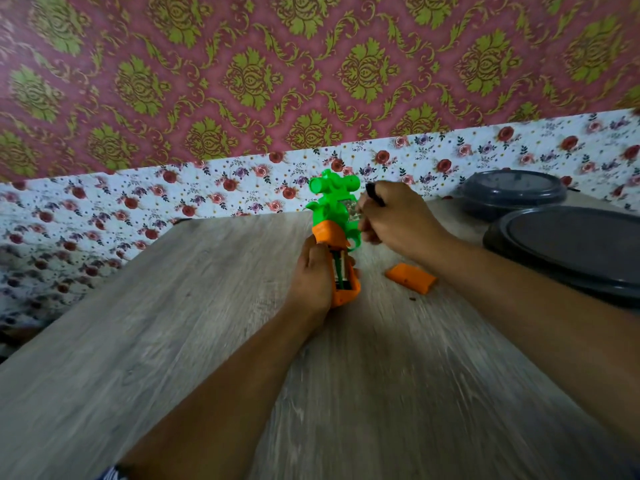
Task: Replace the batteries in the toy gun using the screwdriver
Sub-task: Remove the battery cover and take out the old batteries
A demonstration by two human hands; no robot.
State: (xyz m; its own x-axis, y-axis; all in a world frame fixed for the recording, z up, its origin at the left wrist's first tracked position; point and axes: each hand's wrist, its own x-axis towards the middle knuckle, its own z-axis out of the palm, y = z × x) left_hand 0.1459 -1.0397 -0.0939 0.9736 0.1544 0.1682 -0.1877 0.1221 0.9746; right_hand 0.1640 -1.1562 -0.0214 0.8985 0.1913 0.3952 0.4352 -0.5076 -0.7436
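Note:
The green and orange toy gun (332,216) lies on the wooden table (173,323), barrel pointing away from me. My left hand (313,271) grips its orange handle, whose battery compartment (343,271) is open with a battery showing inside. My right hand (394,216), curled beside the gun's green body, holds a black object (374,194) that sticks out above the fist; it looks like the screwdriver's handle. The orange battery cover (410,277) lies loose on the table, to the right of the handle.
Two dark round lidded containers stand at the right: a large one (571,251) near the table's edge and a smaller one (512,192) behind it. A tiny dark speck (412,299), maybe the screw, lies near the cover. Floral cloth hangs behind the table.

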